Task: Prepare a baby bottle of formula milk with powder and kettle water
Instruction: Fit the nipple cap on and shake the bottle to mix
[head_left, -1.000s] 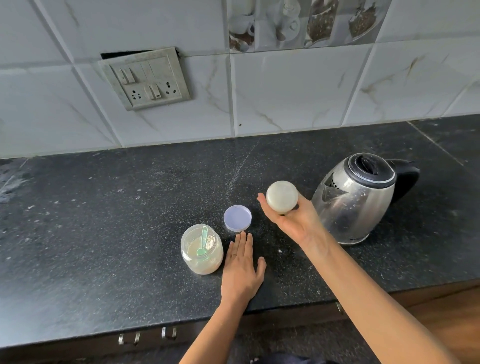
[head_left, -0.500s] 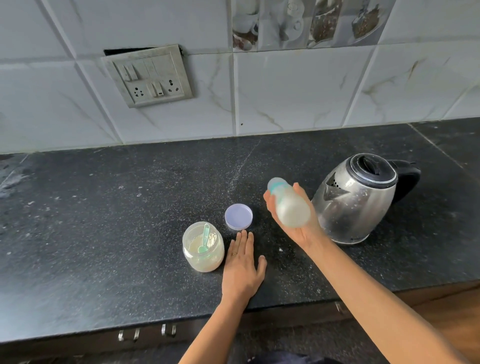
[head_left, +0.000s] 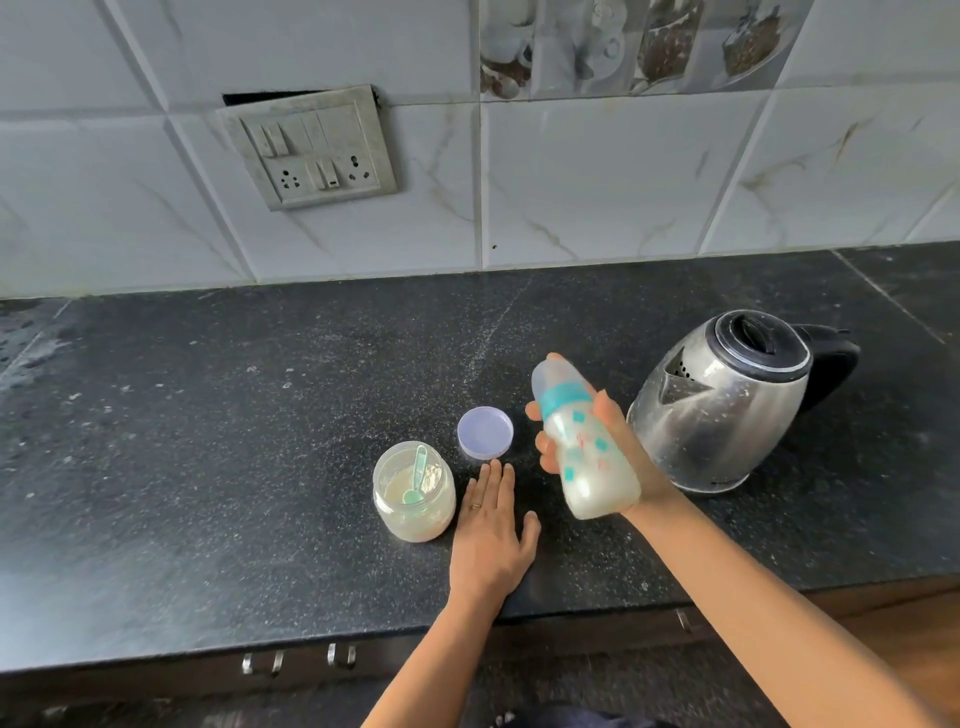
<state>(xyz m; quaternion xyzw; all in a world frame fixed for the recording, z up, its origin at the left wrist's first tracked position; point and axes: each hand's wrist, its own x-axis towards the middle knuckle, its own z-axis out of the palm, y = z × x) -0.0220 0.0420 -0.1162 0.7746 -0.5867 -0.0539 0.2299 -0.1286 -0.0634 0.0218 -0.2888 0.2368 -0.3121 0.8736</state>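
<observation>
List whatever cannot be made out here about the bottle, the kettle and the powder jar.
Head view only:
- Water level in the kettle: hidden by its steel wall and closed lid.
- Palm of the right hand: covered by the baby bottle it grips.
- Bottle's teat: indistinct under the cloudy cap.
- Bottle's printed marks: too small to read.
- Depth of powder in the powder jar under the scoop: unclear from this steep angle.

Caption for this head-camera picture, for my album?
Right hand holds a filled baby bottle tilted beside the kettle; left hand rests by the open powder jar.
</observation>
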